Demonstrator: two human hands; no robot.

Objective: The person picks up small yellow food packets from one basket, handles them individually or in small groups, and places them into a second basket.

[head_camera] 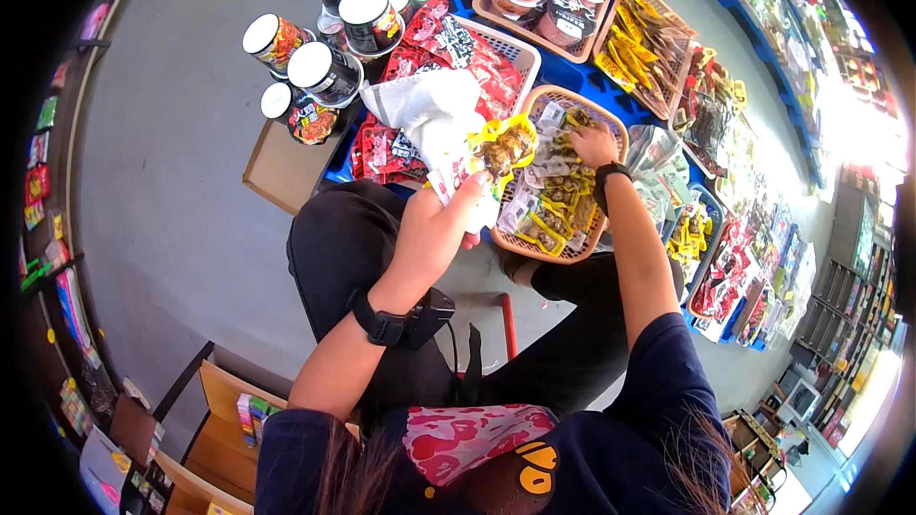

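My left hand (438,223) grips a clear-and-yellow packet of brown food (507,150), raised near the left rim of a tan plastic basket (551,94). A white cloth (429,107) lies behind it over red snack packets; whether my fingers also hold the cloth I cannot tell. Inside the basket are several similar yellow-edged packets (554,211), lying in overlapping rows. My right hand (595,144) reaches into the basket's upper right, fingers down on the packets. The fingertips are partly hidden, so a grip there is unclear.
A white basket (528,61) holds red packets. Instant noodle cups (325,75) are stacked on the left, above an open cardboard box (283,168). Bowl tubs (565,18) fill another basket behind. More snack baskets (640,50) continue rightward on blue pallets. A red metal leg (508,325) stands between my legs.
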